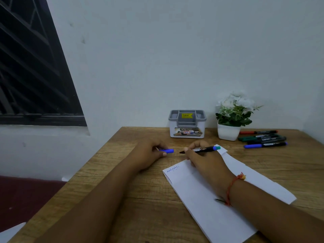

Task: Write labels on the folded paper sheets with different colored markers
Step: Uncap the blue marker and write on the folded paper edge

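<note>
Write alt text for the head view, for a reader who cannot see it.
A person's right hand, over a folded white paper sheet on a wooden table, holds an uncapped black marker; the left hand holds a blue cap. Several capped markers lie beside a white potted plant.

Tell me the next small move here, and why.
Probably press the cap in the left hand onto the marker in the right hand: they face each other, apart, and the sheet already bears a blue label.
</note>
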Tool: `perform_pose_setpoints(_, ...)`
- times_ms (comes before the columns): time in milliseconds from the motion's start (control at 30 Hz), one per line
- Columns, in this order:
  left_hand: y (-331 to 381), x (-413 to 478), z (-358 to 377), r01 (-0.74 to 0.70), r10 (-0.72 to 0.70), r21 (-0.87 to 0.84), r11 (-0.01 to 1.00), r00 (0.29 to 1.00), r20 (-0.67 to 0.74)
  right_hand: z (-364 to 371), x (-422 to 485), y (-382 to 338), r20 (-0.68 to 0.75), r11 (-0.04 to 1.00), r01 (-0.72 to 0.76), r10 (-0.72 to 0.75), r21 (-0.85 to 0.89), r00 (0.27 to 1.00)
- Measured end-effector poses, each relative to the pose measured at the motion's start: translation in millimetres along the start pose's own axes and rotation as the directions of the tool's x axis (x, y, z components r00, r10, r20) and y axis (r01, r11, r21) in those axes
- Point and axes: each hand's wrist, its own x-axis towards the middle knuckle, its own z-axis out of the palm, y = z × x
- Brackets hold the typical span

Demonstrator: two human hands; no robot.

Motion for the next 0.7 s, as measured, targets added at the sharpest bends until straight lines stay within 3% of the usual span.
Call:
perform_pose_setpoints(200,2.7,-1.3,2.3,-0.012,0.008,-0.074,0.997,0.998,-0.056,-2.2,-1.4,-5.4,0.053,0.944,-0.122,0.111,0.307,0.992)
perform_pose_setpoints(700,11.5,-3.6,2.9,-0.029,0.024,-0.102,0.994,0.998,-0.051,-1.6,0.4,-5.4,0.073,0.938,-0.126,0.108,0.324,0.991)
